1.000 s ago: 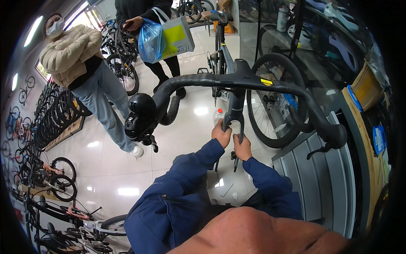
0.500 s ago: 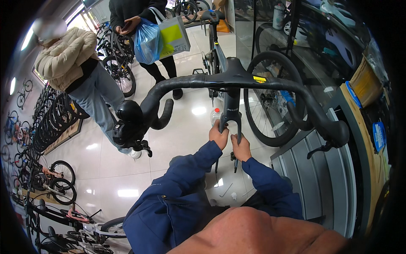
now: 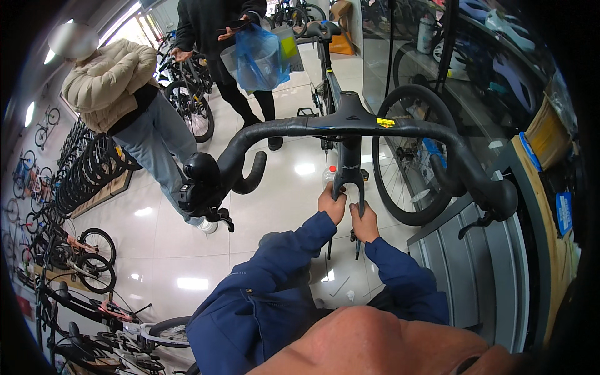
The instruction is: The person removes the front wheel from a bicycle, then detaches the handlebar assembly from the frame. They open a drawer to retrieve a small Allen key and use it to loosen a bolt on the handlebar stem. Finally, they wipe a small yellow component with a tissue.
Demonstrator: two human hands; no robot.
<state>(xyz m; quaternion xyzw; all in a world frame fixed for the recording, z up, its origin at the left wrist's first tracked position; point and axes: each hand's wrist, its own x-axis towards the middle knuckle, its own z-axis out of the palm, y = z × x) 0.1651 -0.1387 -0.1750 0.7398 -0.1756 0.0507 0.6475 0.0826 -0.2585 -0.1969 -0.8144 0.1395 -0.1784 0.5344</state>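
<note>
A dark bicycle fork point(image 3: 347, 164) points toward me beneath black drop handlebars point(image 3: 294, 127), with no wheel between its legs. My left hand point(image 3: 331, 205) is closed round the left fork leg. Lower on the right leg, my right hand point(image 3: 365, 224) grips with its thumb along the leg; its other fingers are partly hidden. Below both hands, the fork tips point(image 3: 357, 251) stick out, with a small dark part beside the right one. The bicycle's frame and saddle point(image 3: 324, 29) extend away behind the handlebars.
A loose wheel point(image 3: 414, 215) leans against the glass case on the right, beside grey drawers point(image 3: 484, 250). Behind the fork stands a red-capped bottle point(image 3: 329, 174). An L-shaped hex key point(image 3: 340, 286) lies on the floor. Two people stand ahead left; bicycles line the left side.
Both hands keep their hold on the fork. The view has shifted slightly, so everything sits further right. The person in black has spread their hands apart, and their blue bag has swung.
</note>
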